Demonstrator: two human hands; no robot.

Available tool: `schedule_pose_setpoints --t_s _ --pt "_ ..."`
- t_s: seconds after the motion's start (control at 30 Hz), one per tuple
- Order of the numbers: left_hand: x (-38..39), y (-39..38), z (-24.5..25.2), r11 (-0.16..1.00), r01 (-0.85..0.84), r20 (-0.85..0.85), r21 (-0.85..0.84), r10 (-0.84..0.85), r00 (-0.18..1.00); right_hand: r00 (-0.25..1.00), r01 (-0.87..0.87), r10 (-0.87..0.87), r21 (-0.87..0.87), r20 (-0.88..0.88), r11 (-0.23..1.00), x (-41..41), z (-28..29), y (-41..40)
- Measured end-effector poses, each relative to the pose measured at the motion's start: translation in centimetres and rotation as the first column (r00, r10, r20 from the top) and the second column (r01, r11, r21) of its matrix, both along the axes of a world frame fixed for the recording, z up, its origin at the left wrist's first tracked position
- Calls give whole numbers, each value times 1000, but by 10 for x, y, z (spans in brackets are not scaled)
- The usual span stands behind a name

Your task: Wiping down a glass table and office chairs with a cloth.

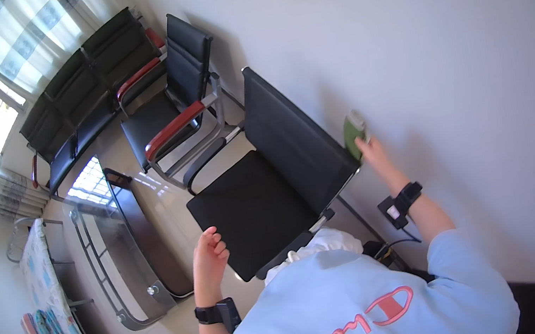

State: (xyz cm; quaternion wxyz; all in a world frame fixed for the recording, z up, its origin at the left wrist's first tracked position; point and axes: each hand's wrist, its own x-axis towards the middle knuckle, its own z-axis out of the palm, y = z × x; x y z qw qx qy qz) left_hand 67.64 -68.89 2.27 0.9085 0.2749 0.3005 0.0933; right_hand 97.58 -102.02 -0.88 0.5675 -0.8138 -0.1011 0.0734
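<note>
My right hand (pixel 370 148) grips a folded green cloth (pixel 354 136) with a paler side. The cloth is beside the upper corner of a black chair backrest (pixel 293 130); whether they touch, I cannot tell. Below that backrest lies the black chair seat (pixel 256 212), directly in front of me. My left hand (pixel 210 252) hovers by the seat's left edge with loosely curled fingers and nothing in them.
A second black chair (pixel 175 97) with red-brown armrests stands beyond, before a row of black seats (pixel 86 81). Left are a glass-topped table (pixel 118 236) and a folding bed (pixel 59 311) with rolled bedding. A plug adapter (pixel 392 212) is on the white wall (pixel 446 82) at right.
</note>
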Motion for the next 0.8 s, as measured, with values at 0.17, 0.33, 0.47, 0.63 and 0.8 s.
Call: schedule_pose_setpoints --t_s 0.17,0.33,0.47,0.63,0.8 --pt "30 -24 6 991 -90 -121 100 101 987 874 -420 449 -176 184 890 -14 -14 6" --pt "68 -48 16 988 -132 -198 79 145 969 802 -577 583 -87 130 812 -5 -4 15" --pt "74 -67 19 984 -148 -229 97 167 959 731 -650 672 -176 119 739 14 0 32" --pt "38 -98 19 920 -366 -212 137 388 897 710 -659 684 -182 169 729 63 -6 99" --pt "-38 -124 27 705 -686 -206 182 709 674 678 -646 699 -270 226 714 125 -8 181"
